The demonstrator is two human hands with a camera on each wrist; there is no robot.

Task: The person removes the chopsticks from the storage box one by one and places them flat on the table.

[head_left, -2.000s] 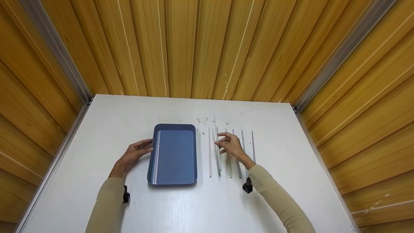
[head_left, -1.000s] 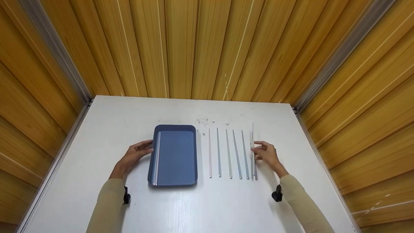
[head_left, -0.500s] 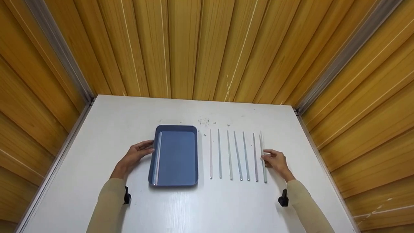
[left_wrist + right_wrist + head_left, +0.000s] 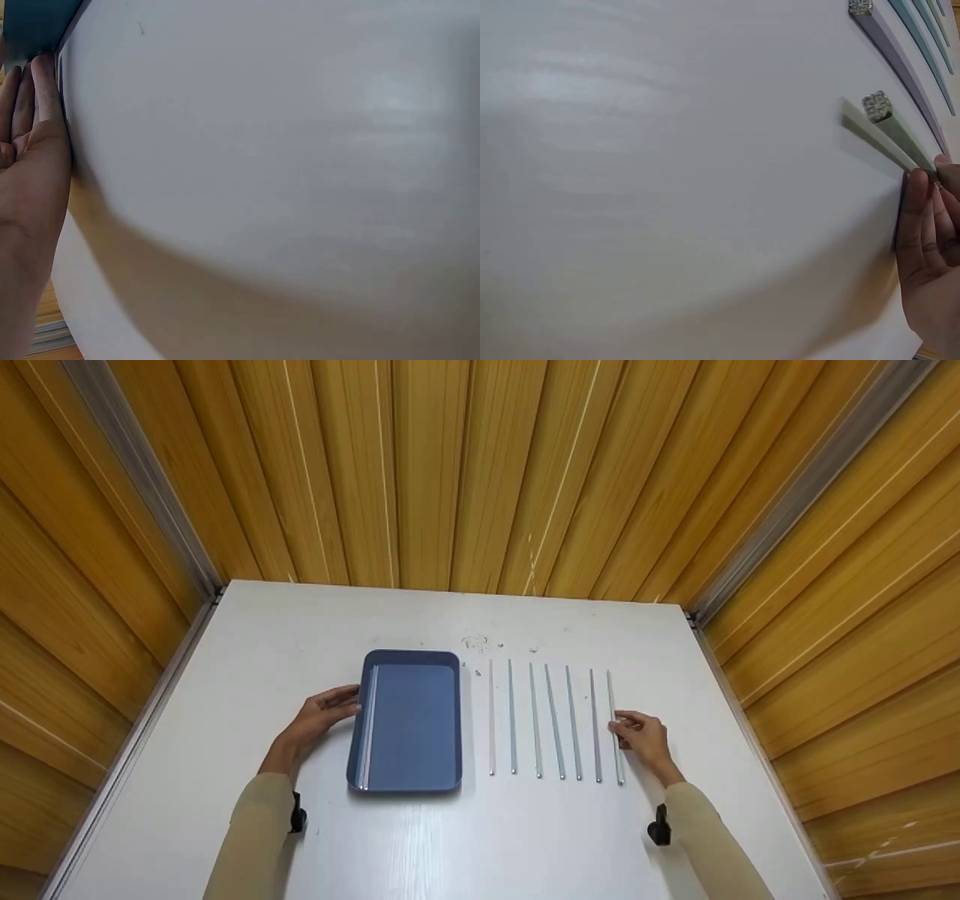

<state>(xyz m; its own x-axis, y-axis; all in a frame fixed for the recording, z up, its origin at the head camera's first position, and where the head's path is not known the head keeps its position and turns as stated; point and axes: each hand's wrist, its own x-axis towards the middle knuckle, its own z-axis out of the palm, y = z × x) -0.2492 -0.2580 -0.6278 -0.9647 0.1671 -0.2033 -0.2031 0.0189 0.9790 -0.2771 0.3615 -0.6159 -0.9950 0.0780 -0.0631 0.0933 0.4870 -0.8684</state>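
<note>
In the head view, my left hand (image 4: 321,715) rests against the left wall of a blue rectangular tray (image 4: 417,727). The left wrist view has its fingers (image 4: 46,86) stretched out to the tray's side. Inside the tray, slim chopsticks (image 4: 367,727) lie along the left edge. My right hand (image 4: 643,737) pinches a pale green chopstick (image 4: 611,694) at the right end of a row. Its square, patterned silver end (image 4: 877,106) shows in the right wrist view, close over the table; whether it touches is unclear.
Several pastel chopsticks, among them a pink one (image 4: 492,720) and a purple one (image 4: 595,727), lie roughly parallel between the tray and my right hand. Small dark marks (image 4: 475,643) dot the white table (image 4: 420,847) behind them. Wood-patterned walls (image 4: 420,472) stand behind and at both sides.
My right hand has carried the green chopstick rightward across the row and lowered it beyond the purple one. My left hand has stayed at the tray.
</note>
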